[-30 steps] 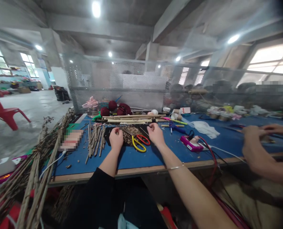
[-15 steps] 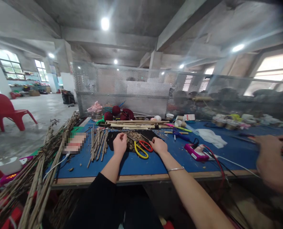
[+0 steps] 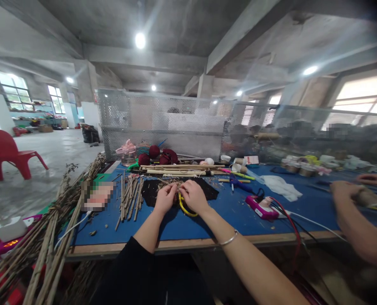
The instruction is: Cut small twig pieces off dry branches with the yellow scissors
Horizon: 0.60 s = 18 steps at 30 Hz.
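Observation:
My left hand (image 3: 166, 199) and my right hand (image 3: 194, 196) meet over a black cloth (image 3: 210, 189), their fingertips nearly touching. Both are closed in a pinch; whatever sits between the fingers is too small to make out. Dry brown plant bits (image 3: 165, 182) lie on the cloth, partly covered by my hands. Under my right hand lies a pair of scissors (image 3: 184, 209), with only its yellow handle loop plainly showing. Left of my left hand, a group of short cut dry stems (image 3: 131, 195) rests on the blue table.
Long dry stalks (image 3: 53, 224) lean over the left edge. Maroon yarn balls (image 3: 168, 157) and long pale sticks (image 3: 178, 172) lie at the back. A purple power strip (image 3: 262, 207) with cords is at right. A co-worker's hand (image 3: 342, 190) works at far right.
My right hand has moved left to meet my left hand, now covering the red handle of the scissors. My left hand has shifted slightly right and nearer. The co-worker's hand has moved left.

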Motion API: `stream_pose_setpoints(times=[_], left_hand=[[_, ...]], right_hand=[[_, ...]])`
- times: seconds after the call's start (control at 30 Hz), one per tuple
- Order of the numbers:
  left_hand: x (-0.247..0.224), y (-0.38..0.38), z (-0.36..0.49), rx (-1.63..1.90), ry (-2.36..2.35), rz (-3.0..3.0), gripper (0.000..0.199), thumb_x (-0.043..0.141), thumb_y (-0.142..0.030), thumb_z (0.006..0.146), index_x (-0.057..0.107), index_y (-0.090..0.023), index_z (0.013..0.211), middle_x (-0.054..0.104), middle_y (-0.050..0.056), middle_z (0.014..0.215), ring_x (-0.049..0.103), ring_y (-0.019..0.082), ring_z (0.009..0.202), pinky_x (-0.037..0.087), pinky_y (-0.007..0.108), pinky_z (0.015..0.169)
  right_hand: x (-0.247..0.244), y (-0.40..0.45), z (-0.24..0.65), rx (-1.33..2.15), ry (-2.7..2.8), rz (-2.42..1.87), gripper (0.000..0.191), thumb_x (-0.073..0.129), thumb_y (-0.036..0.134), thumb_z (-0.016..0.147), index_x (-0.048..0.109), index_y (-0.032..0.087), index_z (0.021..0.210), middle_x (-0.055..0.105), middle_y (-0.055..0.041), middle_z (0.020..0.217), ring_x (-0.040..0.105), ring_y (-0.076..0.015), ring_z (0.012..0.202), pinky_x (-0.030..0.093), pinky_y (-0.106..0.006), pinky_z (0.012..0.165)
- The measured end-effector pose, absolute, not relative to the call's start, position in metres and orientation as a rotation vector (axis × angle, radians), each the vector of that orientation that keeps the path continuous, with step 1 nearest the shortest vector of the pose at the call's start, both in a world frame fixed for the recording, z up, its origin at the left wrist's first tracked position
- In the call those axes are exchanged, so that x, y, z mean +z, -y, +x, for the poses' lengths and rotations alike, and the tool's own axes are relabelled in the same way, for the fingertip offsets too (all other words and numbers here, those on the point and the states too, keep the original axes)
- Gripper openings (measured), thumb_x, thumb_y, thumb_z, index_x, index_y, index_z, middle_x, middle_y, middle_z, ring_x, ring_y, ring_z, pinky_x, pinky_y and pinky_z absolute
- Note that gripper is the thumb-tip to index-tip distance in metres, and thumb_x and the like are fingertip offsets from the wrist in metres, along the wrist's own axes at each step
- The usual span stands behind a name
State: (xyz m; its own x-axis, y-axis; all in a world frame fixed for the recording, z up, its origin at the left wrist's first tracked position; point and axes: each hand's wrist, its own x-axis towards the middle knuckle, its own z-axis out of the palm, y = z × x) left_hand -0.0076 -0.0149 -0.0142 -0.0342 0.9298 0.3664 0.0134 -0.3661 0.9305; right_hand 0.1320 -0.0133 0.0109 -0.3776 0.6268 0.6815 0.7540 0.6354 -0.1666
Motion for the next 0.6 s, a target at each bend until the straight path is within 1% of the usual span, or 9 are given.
stream_pose_setpoints(times=[0.1,0.2,0.27,0.37,0.5,0.6], left_hand=[[-0.015,0.012,-0.011,1.558,-1.091,1.446,0.043,0.048,-0.050,0.073,0.065,-0.012,0.083,0.054,-0.001,0.053,0.045,0.008,0.043,0.034,0.018,0.040],[-0.017,0.004,-0.018,1.657,-1.141,1.239,0.041,0.046,-0.050,0.074,0.061,-0.012,0.074,0.058,0.002,0.063,0.051,0.009,0.050,0.039,0.019,0.044],[-0.018,-0.001,-0.022,1.731,-1.150,1.055,0.039,0.040,-0.048,0.077,0.056,-0.012,0.075,0.059,0.004,0.068,0.055,0.011,0.055,0.042,0.020,0.045],[-0.020,-0.007,-0.025,1.811,-1.210,0.908,0.033,0.038,-0.045,0.079,0.051,-0.014,0.080,0.058,0.003,0.065,0.054,0.010,0.051,0.040,0.019,0.041],[-0.025,-0.011,-0.027,1.818,-1.330,0.920,0.030,0.039,-0.042,0.078,0.050,-0.014,0.083,0.055,0.001,0.058,0.048,0.009,0.042,0.035,0.018,0.036],[-0.029,-0.012,-0.027,1.776,-1.382,0.960,0.029,0.038,-0.041,0.079,0.050,-0.015,0.079,0.055,0.001,0.059,0.048,0.008,0.040,0.035,0.018,0.036]], right_hand=[[0.012,0.017,0.115,-0.105,2.111,-1.085,0.017,0.042,0.028,0.084,0.055,0.019,0.078,0.054,-0.0038,0.083,0.048,-0.0150,0.083,0.035,-0.025,0.075],[0.010,0.017,0.120,-0.031,2.048,-1.275,0.020,0.044,0.034,0.083,0.052,0.019,0.092,0.056,-0.0047,0.090,0.050,-0.0153,0.085,0.036,-0.024,0.074],[0.008,0.017,0.132,-0.023,2.023,-1.494,0.027,0.046,0.037,0.080,0.049,0.018,0.098,0.057,-0.0062,0.092,0.052,-0.0164,0.084,0.036,-0.024,0.070],[0.006,0.016,0.152,0.027,2.156,-1.755,0.034,0.057,0.041,0.070,0.051,0.018,0.095,0.059,-0.0077,0.089,0.055,-0.0187,0.080,0.035,-0.024,0.064],[0.004,0.015,0.161,0.154,2.308,-1.779,0.044,0.062,0.040,0.065,0.049,0.020,0.102,0.061,-0.0064,0.090,0.057,-0.0189,0.079,0.034,-0.023,0.060],[0.002,0.013,0.153,0.124,2.298,-1.787,0.051,0.063,0.040,0.062,0.047,0.022,0.107,0.062,-0.0058,0.089,0.058,-0.0201,0.079,0.034,-0.023,0.059]])
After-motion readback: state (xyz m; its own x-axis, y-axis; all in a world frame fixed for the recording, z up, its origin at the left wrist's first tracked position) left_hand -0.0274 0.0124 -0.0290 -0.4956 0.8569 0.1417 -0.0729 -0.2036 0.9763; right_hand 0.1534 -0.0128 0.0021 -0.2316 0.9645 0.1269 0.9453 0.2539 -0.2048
